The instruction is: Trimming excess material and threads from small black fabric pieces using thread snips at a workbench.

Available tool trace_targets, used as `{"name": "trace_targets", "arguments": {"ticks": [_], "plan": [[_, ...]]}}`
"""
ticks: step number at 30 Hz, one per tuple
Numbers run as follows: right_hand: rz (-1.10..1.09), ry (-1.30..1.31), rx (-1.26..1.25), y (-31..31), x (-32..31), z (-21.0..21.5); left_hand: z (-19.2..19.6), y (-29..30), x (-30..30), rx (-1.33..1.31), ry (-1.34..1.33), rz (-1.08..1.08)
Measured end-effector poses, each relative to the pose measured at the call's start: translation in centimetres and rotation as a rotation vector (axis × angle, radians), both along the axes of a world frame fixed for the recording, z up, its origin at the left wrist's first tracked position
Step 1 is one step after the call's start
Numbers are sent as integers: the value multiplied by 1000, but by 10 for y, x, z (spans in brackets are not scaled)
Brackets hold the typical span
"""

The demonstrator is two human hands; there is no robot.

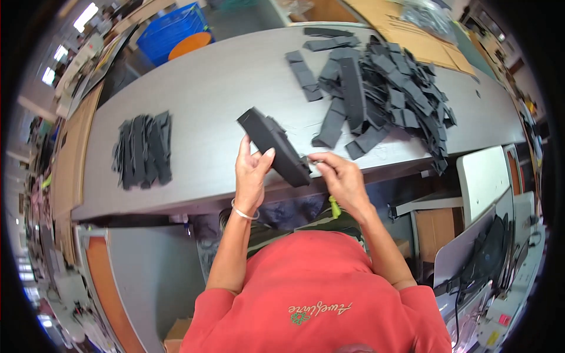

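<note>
My left hand (252,173) grips a long black fabric strip (272,145) from below, thumb against its side, holding it tilted above the grey table (212,88). At the strip's near end, my right hand (340,176) pinches something small, too fine to make out. A big loose heap of similar black strips (391,88) lies on the table's right side. On the left lies a neater pile of black strips (144,150).
A blue bin (170,29) with an orange lid stands beyond the table at the back left. Flat cardboard (406,32) lies at the back right. A white chair back (485,176) and a machine (494,265) are at my right.
</note>
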State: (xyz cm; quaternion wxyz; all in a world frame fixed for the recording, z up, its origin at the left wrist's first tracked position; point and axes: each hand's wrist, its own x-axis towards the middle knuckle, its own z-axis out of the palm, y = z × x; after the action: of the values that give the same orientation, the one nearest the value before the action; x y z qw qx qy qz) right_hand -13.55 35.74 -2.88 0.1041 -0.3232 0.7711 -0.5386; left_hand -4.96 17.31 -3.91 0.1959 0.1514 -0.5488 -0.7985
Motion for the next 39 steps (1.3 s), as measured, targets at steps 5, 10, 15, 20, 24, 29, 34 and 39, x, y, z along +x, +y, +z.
{"name": "trace_targets", "arguments": {"ticks": [5, 10, 15, 20, 24, 29, 34, 39], "plan": [[-6, 7, 8, 2, -1, 16, 4, 7, 8, 55, 69, 0], [58, 313, -17, -17, 0, 18, 3, 7, 15, 152, 63, -93], [60, 504, -2, -31, 7, 16, -6, 8, 25, 127, 48, -113], [-25, 646, 55, -35, 6, 13, 1, 13, 26, 181, 83, -127], [-52, 654, 77, -34, 6, 10, 1, 14, 27, 223, 90, -106], [-79, 581, 5, -30, 8, 16, 7, 16, 27, 252, 67, -110], [-32, 636, 46, -25, 11, 21, 1, 18, 27, 252, 80, -99], [-5, 638, 30, -25, 15, 23, -5, 24, 27, 124, 42, -48]]}}
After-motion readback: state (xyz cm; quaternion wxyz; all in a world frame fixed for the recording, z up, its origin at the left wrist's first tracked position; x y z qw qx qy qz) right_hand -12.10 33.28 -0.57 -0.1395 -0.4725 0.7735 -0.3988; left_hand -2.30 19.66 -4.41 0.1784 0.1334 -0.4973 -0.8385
